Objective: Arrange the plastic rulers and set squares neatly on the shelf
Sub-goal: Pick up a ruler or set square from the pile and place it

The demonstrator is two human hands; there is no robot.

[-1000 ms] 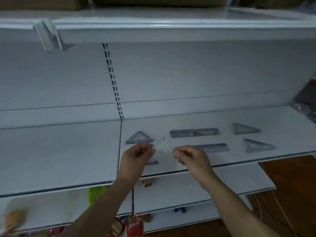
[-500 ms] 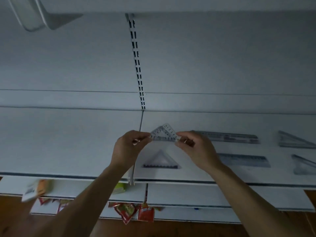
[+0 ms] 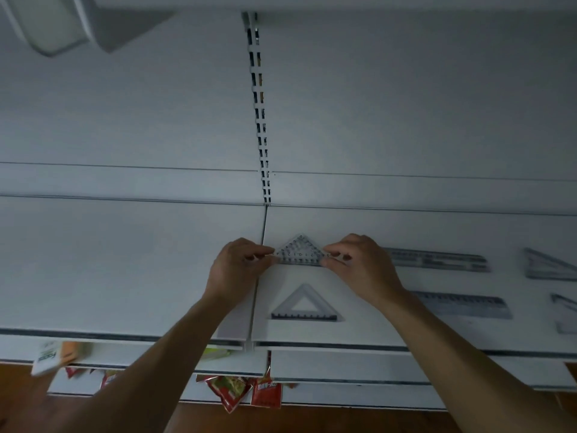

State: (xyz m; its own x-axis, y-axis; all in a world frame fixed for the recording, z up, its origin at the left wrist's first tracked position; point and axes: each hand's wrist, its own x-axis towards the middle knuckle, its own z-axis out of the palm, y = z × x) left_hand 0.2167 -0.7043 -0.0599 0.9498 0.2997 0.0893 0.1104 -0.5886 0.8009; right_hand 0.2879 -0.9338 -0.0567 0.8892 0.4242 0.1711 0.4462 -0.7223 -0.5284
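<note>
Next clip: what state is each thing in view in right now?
Held set square: pinched at both ends.
Left hand: pinches its left corner.
Right hand: pinches its right corner.
Front set square: flat on the shelf, untouched.
Back ruler: flat, untouched.
Front ruler: flat, untouched.
Back right set square: flat.
Front right set square: flat, cut off by frame.

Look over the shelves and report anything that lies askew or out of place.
On the ruler shelf nothing stands out: rulers and set squares lie flat in straight rows. Below, red packets hang tilted over the lower shelf's front edge.
</note>
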